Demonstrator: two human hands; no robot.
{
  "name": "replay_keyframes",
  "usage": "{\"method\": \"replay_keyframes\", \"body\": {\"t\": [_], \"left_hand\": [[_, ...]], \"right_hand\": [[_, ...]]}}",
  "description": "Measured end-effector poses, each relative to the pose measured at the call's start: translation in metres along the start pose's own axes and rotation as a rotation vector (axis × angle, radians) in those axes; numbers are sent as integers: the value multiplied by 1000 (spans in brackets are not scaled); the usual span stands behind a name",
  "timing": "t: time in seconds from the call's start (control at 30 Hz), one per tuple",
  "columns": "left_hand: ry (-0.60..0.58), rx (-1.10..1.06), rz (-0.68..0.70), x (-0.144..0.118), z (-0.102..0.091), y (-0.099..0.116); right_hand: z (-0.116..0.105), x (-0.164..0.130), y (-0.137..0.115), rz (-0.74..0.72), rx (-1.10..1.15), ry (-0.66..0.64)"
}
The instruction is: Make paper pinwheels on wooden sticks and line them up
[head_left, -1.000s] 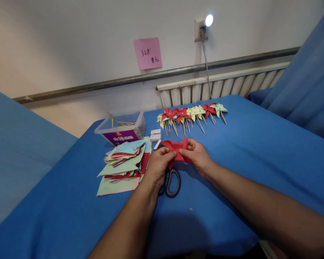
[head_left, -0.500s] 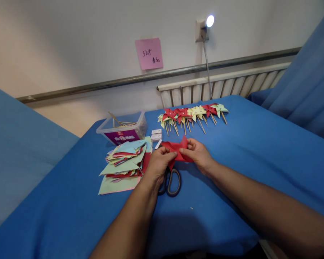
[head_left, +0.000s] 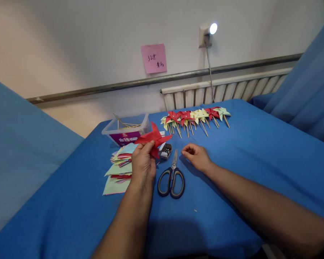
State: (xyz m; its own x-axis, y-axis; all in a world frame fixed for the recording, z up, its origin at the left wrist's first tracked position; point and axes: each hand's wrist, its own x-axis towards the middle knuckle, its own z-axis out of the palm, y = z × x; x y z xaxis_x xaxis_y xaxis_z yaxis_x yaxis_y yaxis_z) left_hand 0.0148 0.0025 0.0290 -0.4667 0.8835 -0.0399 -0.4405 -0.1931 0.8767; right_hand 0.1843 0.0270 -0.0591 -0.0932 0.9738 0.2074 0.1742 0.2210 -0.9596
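My left hand (head_left: 142, 163) pinches a folded red paper pinwheel (head_left: 152, 138) and holds it up over the stack of coloured paper squares (head_left: 119, 167). My right hand (head_left: 196, 157) rests low over the blue cloth to the right of the scissors (head_left: 172, 177), thumb and forefinger pinched together; whether something small is between them I cannot tell. A small open box of metal pins (head_left: 166, 150) lies just beyond the scissors' tips, between the two hands.
A row of finished red, yellow and green pinwheels on sticks (head_left: 196, 117) lies at the far side of the blue table (head_left: 245, 151). A clear plastic tub holding wooden sticks (head_left: 125, 130) stands behind the paper stack. Radiator and wall lie beyond.
Both hands held the red paper together over the scissors. Now my left hand alone has carried it up and left, my right hand has let go, and the scissors and pin box are uncovered.
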Motion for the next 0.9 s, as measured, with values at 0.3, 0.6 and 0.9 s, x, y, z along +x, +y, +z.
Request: {"method": "replay_keyframes", "body": {"t": [0.3,0.6,0.9], "left_hand": [[-27,-39,-12,-7,3,-7],[-41,-55,-35,-5,3,-6],[-58,-23,-43,-4,0,-11]], "right_hand": [[36,13,-35,-132,-680,-166],[54,30,-48,27,-884,-250],[62,38,-47,26,-907,-247]]}}
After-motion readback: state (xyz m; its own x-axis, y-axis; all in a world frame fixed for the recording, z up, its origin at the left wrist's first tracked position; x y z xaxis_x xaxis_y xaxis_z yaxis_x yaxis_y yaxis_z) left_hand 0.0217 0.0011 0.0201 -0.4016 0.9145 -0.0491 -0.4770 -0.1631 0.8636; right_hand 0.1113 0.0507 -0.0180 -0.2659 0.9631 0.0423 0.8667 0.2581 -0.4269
